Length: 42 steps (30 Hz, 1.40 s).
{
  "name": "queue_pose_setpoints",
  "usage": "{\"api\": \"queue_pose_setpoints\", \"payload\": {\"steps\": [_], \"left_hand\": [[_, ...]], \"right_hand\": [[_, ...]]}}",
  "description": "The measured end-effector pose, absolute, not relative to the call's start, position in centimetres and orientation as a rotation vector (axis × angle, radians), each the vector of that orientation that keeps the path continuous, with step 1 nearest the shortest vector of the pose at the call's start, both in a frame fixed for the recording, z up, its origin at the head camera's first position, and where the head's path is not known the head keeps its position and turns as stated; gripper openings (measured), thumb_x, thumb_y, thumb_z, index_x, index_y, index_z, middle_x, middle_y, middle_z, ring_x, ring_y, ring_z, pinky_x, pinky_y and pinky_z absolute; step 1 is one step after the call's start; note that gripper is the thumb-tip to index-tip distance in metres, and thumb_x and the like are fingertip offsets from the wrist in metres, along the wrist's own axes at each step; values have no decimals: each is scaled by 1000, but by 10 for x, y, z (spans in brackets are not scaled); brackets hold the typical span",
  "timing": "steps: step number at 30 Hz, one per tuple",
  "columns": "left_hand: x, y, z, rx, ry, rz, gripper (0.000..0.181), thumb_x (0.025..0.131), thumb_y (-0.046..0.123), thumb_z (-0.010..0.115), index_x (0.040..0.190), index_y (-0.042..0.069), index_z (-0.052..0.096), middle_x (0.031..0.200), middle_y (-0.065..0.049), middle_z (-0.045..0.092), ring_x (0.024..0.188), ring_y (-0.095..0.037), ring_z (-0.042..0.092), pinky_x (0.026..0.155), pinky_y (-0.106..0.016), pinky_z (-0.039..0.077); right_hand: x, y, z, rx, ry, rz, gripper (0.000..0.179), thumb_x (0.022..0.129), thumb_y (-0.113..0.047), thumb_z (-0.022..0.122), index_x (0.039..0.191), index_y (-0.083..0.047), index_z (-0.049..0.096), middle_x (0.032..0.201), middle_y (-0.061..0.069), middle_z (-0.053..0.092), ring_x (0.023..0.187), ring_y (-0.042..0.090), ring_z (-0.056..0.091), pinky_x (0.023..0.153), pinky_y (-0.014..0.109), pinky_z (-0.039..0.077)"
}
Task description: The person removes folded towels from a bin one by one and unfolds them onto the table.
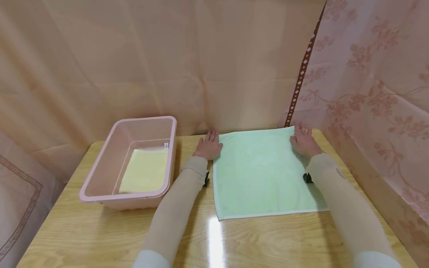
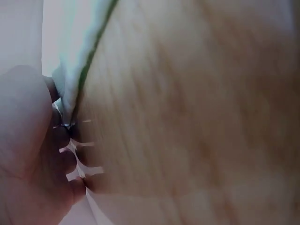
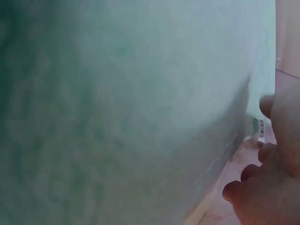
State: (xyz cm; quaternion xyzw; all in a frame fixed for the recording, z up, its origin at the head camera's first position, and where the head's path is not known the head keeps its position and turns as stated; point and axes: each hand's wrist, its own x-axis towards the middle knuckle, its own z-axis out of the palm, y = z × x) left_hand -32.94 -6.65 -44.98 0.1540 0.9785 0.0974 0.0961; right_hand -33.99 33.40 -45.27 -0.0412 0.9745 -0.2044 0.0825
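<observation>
A pale green towel (image 1: pixel 258 175) is spread out over the wooden table, its far edge by the table's back. My left hand (image 1: pixel 207 146) pinches its far left corner between thumb and fingers. In the left wrist view, the towel's edge (image 2: pixel 77 70) runs down to those fingertips. At the far right corner, my right hand (image 1: pixel 305 141) pinches the cloth. A small printed label (image 3: pixel 261 129) shows beside the right thumb in the right wrist view. Both wrist views are partly blurred.
Left of the towel stands a pink plastic basin (image 1: pixel 129 197) with a folded yellow towel (image 1: pixel 145 171) inside. The wooden table (image 1: pixel 110 238) meets a beige curtain (image 1: pixel 167 67) behind and a floral pink cloth (image 1: pixel 378 111) on the right.
</observation>
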Motion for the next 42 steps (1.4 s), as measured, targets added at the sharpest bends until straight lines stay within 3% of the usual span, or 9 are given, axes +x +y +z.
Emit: {"api": "queue_pose_setpoints", "payload": {"steps": [5,12,19,23,27,31,34,42], "left_hand": [[-323,-64,-443,435,2873,290,70,110,48,25,162,5,11,169,-11,8,155,-29,2,123,-52,8],[-317,-62,-438,337,2904,234,82,104,63,30,164,10,13,169,-14,5,156,-30,0,122,-54,6],[-319,-63,-434,314,2982,248,77,106,57,32,163,8,14,169,-17,8,155,-32,2,122,-55,9],[-312,-55,-425,417,3021,246,74,108,54,30,163,7,15,169,-18,8,155,-33,2,122,-54,11],[-288,-43,-410,623,3007,188,75,108,55,30,162,6,16,168,-18,11,155,-36,2,122,-52,15],[-257,-37,-402,778,2941,132,80,106,60,29,163,7,10,168,-20,4,154,-37,-3,123,-50,12],[-235,-37,-401,822,2896,126,80,105,62,30,164,11,8,169,-18,-2,154,-35,-8,123,-50,7],[-199,-44,-409,851,2717,207,81,104,60,39,164,15,8,169,-15,0,155,-32,-6,123,-51,9]], "right_hand": [[-332,333,-451,-90,2766,-533,75,110,-49,22,159,-1,-8,157,28,-31,140,53,-31,110,72,-11],[-325,333,-447,-72,2712,-532,79,108,-56,19,160,-1,-3,157,33,-27,139,55,-31,108,71,-17],[-317,333,-441,-141,2765,-507,82,107,-59,19,160,-3,-8,158,29,-28,140,52,-33,108,69,-20],[-310,328,-430,-227,2818,-481,83,105,-62,21,161,-5,-2,161,29,-22,142,51,-29,109,69,-18],[-291,316,-415,-375,2850,-464,82,107,-60,24,161,-1,6,161,31,-18,144,51,-27,110,72,-13],[-266,303,-410,-466,2857,-437,79,108,-56,29,162,-3,9,162,29,-17,145,48,-27,110,72,-13],[-248,296,-411,-514,2857,-420,77,108,-56,33,162,-6,12,164,28,-11,147,48,-22,111,72,-11],[-227,292,-427,-514,2839,-400,76,108,-53,36,161,-2,19,163,33,1,147,56,-7,110,73,-9]]}}
